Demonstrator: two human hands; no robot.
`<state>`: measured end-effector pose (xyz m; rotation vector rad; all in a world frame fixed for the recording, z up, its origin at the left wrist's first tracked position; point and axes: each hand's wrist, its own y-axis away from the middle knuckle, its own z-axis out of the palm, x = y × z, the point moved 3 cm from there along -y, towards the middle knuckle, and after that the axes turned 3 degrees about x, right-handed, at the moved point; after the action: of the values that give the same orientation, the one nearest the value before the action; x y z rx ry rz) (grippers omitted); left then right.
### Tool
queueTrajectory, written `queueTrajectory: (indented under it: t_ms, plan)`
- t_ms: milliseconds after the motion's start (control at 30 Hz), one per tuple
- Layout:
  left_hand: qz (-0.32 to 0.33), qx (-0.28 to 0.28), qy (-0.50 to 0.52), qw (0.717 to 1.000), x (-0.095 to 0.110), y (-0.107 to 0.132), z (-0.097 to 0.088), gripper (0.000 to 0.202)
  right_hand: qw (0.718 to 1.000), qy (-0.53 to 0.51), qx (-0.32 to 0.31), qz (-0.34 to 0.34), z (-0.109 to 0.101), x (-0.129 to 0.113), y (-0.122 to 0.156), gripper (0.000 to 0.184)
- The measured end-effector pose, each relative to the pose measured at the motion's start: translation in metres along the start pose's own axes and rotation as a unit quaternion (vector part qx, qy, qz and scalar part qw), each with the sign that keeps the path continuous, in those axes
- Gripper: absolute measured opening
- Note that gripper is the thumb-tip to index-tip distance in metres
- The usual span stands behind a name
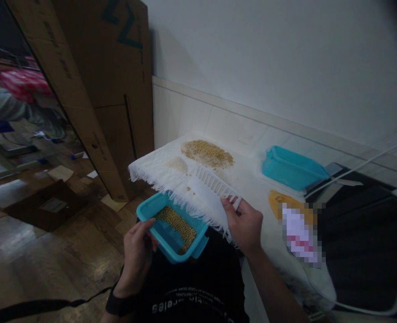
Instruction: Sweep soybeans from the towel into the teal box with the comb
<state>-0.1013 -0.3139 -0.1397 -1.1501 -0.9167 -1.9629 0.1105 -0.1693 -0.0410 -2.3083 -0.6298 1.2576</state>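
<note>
My left hand (138, 244) grips the near left rim of a blue plastic tub (167, 252), tilted below the table's front edge. Yellowish soybeans (178, 224) lie inside it. Between the thumb and fingers of my right hand (245, 222) is a white slotted plastic piece (207, 193), resting on or just above the white fringed cloth (153, 168); I cannot tell which. Beyond it, a spread pile of beans (207, 151) mixed with pale grains lies on the cloth. A smaller heap of pale grains (177, 164) sits to its left, and a few loose beans lie near the slotted piece.
Another blue tub (288, 168) stands at the table's back right. Beside it are an orange and white packet (299, 231), a black panel (363, 242) and a white cable (370, 161). A tall cardboard box (117, 89) borders the left; beyond it sits another person (19, 98).
</note>
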Motion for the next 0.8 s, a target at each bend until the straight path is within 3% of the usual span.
queueTrajectory:
  t_ms: [400, 633, 800]
  plan:
    - [0.007, 0.008, 0.018, 1.000, 0.009, -0.001, -0.004, 0.034, 0.996, -0.069, -0.057, 0.005, 0.006, -0.015, 0.010, 0.033]
    - [-0.004, 0.012, 0.021, 1.000, 0.006, -0.002, -0.005, 0.035, 0.998, 0.003, 0.054, 0.007, 0.001, 0.004, -0.025, 0.037]
    - [-0.009, 0.018, 0.019, 1.000, 0.002, -0.004, -0.008, 0.035, 0.998, 0.031, 0.048, -0.004, 0.007, 0.013, -0.036, 0.035]
